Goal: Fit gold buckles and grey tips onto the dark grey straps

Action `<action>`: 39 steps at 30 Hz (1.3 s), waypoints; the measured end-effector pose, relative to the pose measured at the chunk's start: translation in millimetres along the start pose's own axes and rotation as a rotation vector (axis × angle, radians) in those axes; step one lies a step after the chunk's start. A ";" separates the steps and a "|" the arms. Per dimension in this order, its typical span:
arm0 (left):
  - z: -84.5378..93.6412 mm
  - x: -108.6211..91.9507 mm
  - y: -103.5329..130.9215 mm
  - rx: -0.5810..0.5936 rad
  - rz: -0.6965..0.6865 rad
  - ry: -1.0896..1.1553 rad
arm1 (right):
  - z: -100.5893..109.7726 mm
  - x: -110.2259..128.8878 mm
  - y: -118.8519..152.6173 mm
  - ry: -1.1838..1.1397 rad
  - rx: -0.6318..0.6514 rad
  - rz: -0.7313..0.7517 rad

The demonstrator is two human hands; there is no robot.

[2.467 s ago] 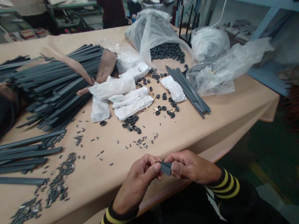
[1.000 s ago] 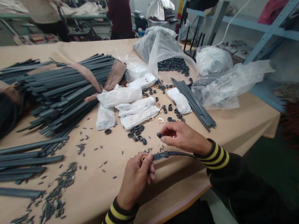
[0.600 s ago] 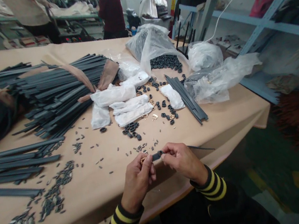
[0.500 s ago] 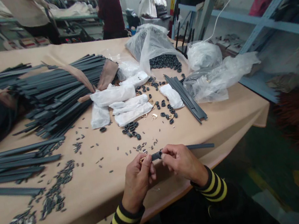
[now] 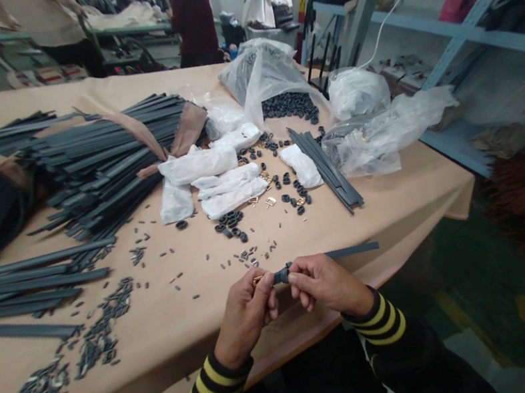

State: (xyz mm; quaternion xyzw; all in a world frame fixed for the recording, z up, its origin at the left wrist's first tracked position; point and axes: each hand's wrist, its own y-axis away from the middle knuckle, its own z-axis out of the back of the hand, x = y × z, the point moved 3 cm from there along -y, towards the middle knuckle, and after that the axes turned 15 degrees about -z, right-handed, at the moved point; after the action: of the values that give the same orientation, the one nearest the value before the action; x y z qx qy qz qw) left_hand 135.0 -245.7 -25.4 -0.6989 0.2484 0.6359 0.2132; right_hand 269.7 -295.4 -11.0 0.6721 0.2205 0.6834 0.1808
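Here, no: Currently the left hand [image 5: 248, 312] pinches the strap [image 5: 353, 249] by its gold buckle [image 5: 257, 279], while the right hand [image 5: 326, 285] grips the loop [image 5: 285, 274] around it, at the edge of the table [image 5: 164, 329]

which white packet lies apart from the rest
The packet just left of the right-hand strips; the other packets lie bunched together farther left.

Soft, even light on table [image 5: 173, 321]; floor [image 5: 461, 283] at right dark; outer edges stretched, blurry.
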 end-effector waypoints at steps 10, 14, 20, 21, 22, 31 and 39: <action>0.0 5.5 3.7 -0.044 -0.006 -0.075 | -6.2 1.2 1.6 0.027 -0.020 0.019; -1.8 -2.2 4.8 -0.072 -0.131 -0.383 | -4.8 -0.5 2.1 0.101 -0.056 -0.012; -2.1 -0.2 5.2 0.014 -0.249 -0.633 | -2.7 -3.8 0.2 0.186 -0.071 -0.011; -1.9 1.3 5.3 0.013 -0.246 -0.619 | -3.1 -4.0 -0.7 0.178 -0.090 -0.004; -1.8 2.6 5.3 0.004 -0.234 -0.591 | -3.5 -3.8 -1.4 0.153 -0.119 0.003; -1.9 -1.0 2.9 -0.131 -0.198 -0.502 | -5.6 4.3 3.5 0.172 -0.376 0.173; -2.5 2.1 5.9 -0.108 -0.201 -0.469 | -8.1 -3.2 -8.0 -0.041 -0.277 0.106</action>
State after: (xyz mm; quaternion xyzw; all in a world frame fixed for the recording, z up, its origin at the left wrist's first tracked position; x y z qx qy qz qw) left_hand 133.5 -252.1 -27.1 -0.5638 0.0872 0.7685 0.2897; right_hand 261.3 -290.9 -18.1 0.6652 0.0845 0.7020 0.2400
